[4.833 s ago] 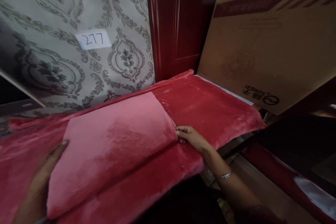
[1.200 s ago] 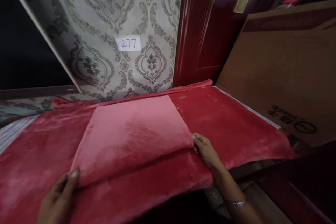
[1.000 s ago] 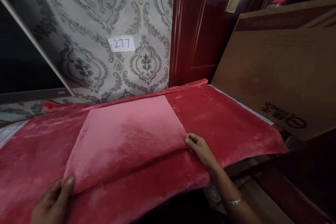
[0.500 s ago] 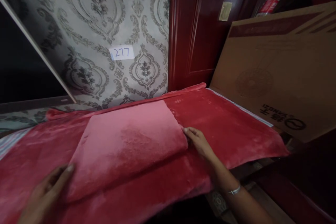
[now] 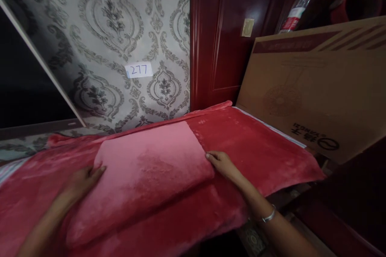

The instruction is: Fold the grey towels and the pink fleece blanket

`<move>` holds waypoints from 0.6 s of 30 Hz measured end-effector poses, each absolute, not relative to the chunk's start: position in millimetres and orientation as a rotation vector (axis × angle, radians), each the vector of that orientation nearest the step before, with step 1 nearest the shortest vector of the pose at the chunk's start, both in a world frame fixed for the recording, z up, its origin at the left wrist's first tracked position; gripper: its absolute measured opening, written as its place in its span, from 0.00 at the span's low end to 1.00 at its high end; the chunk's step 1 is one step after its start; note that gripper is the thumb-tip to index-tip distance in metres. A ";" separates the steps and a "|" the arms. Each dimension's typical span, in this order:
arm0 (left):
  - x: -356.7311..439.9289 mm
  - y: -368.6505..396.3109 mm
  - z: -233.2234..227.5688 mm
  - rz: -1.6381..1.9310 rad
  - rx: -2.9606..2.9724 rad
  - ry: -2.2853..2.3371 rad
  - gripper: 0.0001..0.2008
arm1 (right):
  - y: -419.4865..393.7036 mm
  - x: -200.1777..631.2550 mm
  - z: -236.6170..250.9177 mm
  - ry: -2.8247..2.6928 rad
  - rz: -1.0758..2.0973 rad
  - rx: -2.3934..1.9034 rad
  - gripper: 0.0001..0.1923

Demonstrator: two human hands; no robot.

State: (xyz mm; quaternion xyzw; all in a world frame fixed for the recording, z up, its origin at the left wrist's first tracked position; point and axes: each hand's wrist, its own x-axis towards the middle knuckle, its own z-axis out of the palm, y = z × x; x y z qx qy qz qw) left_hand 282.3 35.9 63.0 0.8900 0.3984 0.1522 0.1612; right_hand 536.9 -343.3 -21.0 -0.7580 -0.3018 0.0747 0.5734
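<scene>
A folded pink plush cloth [image 5: 147, 168] lies on a larger red plush blanket [image 5: 253, 148] spread over a raised surface. My left hand [image 5: 83, 178] rests flat against the pink cloth's left edge, fingertips touching it. My right hand [image 5: 221, 164] lies against the cloth's right edge, fingers stretched along it. A silver bangle sits on my right wrist. Neither hand holds anything.
A big cardboard box [image 5: 316, 88] leans at the right, behind the blanket. A plastic bottle [image 5: 297, 6] stands above it. Patterned wallpaper with a "277" label [image 5: 138, 69] and a dark red door [image 5: 229, 36] are behind. A dark opening is at the left.
My left hand has moved up from the pink cloth's near left corner to its left edge. My right hand stays at the right edge. The view has tilted slightly upward.
</scene>
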 end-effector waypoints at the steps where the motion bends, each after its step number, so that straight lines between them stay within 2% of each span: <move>1: 283.5 36.4 59.7 0.393 2.550 1.146 0.22 | -343.6 539.1 -23.3 -0.686 0.137 -1.781 0.17; 4: 279.9 37.4 47.5 0.446 2.426 1.143 0.26 | -343.4 541.7 -27.5 -0.622 0.034 -1.744 0.13; 6: 274.6 36.9 41.7 0.484 2.278 1.138 0.27 | -341.6 539.4 -29.5 -0.650 0.136 -1.662 0.13; 10: 267.2 28.3 42.9 0.516 2.081 1.198 0.25 | -336.4 532.2 -37.5 -0.691 0.342 -1.508 0.13; 18: 265.4 25.3 42.4 0.525 2.078 1.191 0.23 | -333.4 549.2 -30.0 -0.624 0.318 -1.546 0.12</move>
